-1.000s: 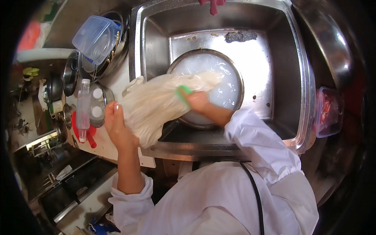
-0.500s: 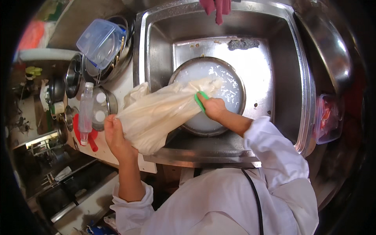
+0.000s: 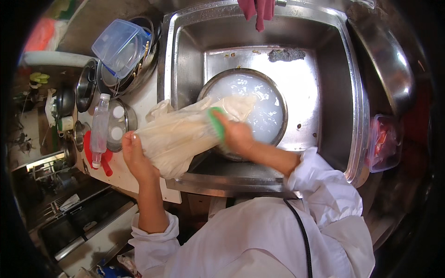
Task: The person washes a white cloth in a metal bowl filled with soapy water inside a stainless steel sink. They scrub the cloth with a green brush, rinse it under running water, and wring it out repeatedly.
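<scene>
A wet cream cloth [image 3: 178, 134] is stretched over the near left rim of the sink, its far end over a round metal basin [image 3: 283, 116] of cloudy water. My left hand [image 3: 139, 155] grips the cloth's near left edge, thumb on top. Closed round a green scrub brush [image 3: 216, 123], my right hand [image 3: 237, 136] presses it against the middle of the cloth. The brush is blurred by motion and its underside is hidden.
The basin stands in a steel sink [image 3: 340, 92] with a grey scouring pad [image 3: 286, 54] at its back. A maroon cloth [image 3: 259, 14] hangs above. Left are a plastic bottle [image 3: 99, 132] and a clear container [image 3: 119, 48]; right, a tub of red pieces [image 3: 385, 143].
My right hand and the brush have moved left along the cloth, toward my left hand. My left hand keeps its grip in nearly the same place.
</scene>
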`<state>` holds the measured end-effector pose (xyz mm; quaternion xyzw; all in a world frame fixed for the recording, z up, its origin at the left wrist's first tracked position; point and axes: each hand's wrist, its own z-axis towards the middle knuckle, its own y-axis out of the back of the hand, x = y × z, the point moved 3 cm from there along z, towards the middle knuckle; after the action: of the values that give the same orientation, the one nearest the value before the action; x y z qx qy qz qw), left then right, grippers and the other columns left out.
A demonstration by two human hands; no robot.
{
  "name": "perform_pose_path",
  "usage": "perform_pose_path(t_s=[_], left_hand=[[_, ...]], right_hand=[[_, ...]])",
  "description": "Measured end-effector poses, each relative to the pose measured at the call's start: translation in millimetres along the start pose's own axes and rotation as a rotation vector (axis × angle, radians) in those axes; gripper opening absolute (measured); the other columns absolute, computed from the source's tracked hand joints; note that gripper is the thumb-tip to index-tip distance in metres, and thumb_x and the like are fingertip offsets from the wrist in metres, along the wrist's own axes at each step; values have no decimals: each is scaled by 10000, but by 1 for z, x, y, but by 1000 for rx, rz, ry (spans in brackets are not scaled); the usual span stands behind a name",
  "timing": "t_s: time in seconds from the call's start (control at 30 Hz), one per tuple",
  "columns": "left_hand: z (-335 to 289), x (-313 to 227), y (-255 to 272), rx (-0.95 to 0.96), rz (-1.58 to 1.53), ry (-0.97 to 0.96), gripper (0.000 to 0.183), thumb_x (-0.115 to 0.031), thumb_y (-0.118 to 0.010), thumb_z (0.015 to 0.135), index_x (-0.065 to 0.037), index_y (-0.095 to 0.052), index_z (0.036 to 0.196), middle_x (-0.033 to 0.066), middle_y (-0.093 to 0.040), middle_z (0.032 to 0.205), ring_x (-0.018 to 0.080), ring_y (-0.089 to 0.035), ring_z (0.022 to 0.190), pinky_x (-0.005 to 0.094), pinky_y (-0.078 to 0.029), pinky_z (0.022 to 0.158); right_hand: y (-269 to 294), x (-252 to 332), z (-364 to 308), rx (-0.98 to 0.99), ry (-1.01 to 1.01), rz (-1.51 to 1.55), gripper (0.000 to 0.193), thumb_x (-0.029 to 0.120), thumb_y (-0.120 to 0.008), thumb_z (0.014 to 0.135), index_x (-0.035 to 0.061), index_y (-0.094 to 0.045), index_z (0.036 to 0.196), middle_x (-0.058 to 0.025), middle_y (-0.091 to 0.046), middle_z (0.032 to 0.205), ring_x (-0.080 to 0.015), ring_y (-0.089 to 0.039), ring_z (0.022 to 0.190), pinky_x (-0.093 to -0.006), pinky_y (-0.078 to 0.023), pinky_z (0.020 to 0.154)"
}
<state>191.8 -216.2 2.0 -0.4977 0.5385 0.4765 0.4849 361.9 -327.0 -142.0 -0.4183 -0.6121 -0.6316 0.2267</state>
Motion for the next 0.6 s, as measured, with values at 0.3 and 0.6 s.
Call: perform_pose_path(t_s=[0.3,0.6], left_hand=[[7,-21,2,94,-15,-186,119,-145,-462,882,-40,-473,937,36,-505,860,120,-488,795,252,-402,751],[-7,-13,-19,178,-3,-217,113,-114,-489,868,-38,-473,949,14,-496,861,92,-467,796,229,-387,746]], right_hand=[[-16,-29,3,291,-36,-320,518,121,-473,781,221,-364,1277,-136,-606,733,-282,-599,622,-398,-458,507],[-22,22,5,432,-27,-297,637,52,-452,770,298,-269,1328,-160,-612,815,-338,-598,678,-416,-473,618]])
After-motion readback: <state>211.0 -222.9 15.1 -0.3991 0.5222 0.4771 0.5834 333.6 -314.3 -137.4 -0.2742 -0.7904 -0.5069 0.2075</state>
